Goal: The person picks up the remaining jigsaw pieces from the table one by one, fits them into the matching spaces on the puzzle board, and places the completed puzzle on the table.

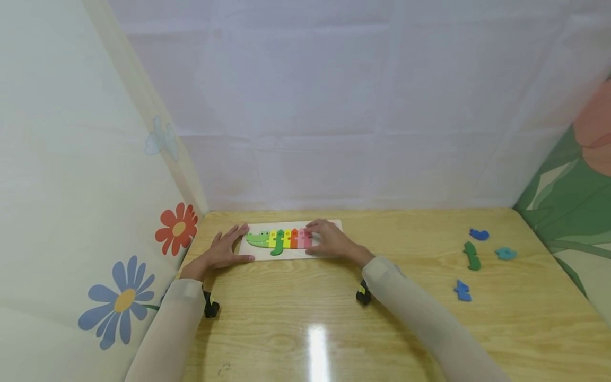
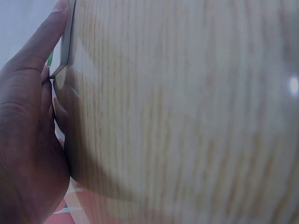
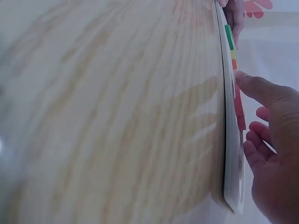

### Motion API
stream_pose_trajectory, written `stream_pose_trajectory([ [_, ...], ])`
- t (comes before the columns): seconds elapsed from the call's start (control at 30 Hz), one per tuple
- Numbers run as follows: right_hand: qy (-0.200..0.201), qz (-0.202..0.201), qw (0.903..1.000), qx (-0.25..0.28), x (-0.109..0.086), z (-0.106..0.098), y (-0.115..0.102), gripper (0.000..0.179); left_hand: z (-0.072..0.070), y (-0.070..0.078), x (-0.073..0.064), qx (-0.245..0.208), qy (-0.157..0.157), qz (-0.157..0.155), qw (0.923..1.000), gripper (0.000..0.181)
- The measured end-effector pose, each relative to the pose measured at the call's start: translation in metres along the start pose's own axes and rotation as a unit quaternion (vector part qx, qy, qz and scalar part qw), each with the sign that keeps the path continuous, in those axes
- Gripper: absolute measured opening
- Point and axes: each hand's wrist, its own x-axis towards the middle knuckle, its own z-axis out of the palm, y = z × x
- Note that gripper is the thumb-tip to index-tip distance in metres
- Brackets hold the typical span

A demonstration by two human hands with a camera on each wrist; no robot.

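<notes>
Spreading fingers apart, L hand (image 1: pixel 220 252) touches end of board (image 1: pixel 261 254); R hand (image 1: pixel 335 240) is at pink pcs (image 1: pixel 304 241), can't tell if pinching. Board prob. light, stiff; best hold: edges.

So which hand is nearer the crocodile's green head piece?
The left hand. It is at the left end of the board, close beside the green head piece; the right hand is farther along, at the pink pieces.
</notes>
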Motion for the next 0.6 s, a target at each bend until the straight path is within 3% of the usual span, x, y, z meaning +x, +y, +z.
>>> stream_pose_trajectory([
  [0.6,0.013,-0.032,0.9994,0.003,-0.016,-0.013,-0.01,0.065,-0.001,0.002,0.0,0.006,0.0,0.0,1.0,0.112],
])
